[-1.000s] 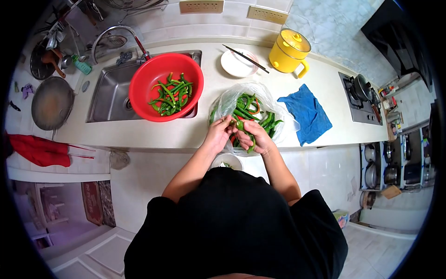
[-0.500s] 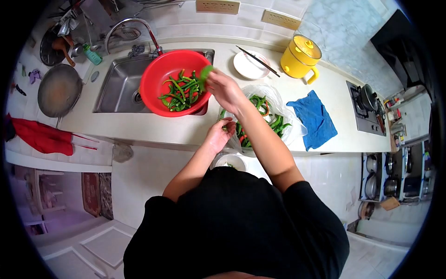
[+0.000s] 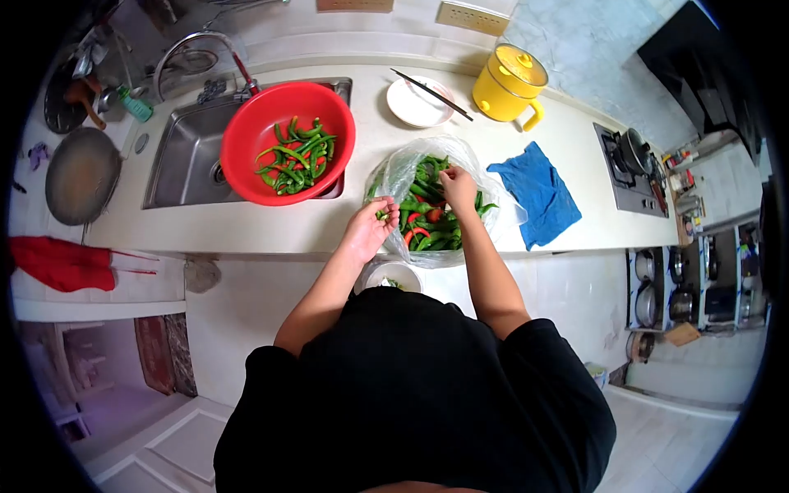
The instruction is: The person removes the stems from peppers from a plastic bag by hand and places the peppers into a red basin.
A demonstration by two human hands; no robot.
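My right hand (image 3: 459, 187) reaches into a clear plastic bag (image 3: 394, 158) of green and red chili peppers (image 3: 437, 220). Its fingers are pinched at a green pepper near the bag's far side. My left hand (image 3: 368, 228) is at the bag's left edge, palm up, its fingers curled over small green bits (image 3: 381, 215) that look like pepper stems. To the left, a red basin (image 3: 238, 156) rests over the sink's right part with a heap of whole peppers (image 3: 300, 156) in it.
Behind the bag, black chopsticks (image 3: 431, 93) lie across a white plate (image 3: 411, 111). A yellow electric pot (image 3: 509, 86) and blue cloth (image 3: 538, 197) are to the right. A white bowl (image 3: 393, 271) with green scraps sits below the counter edge. The steel sink (image 3: 185, 164) is left.
My right hand has moved from the basin's right rim, where it held a green pepper, back right into the bag. My left hand stays beside the bag. The view has shifted slightly.
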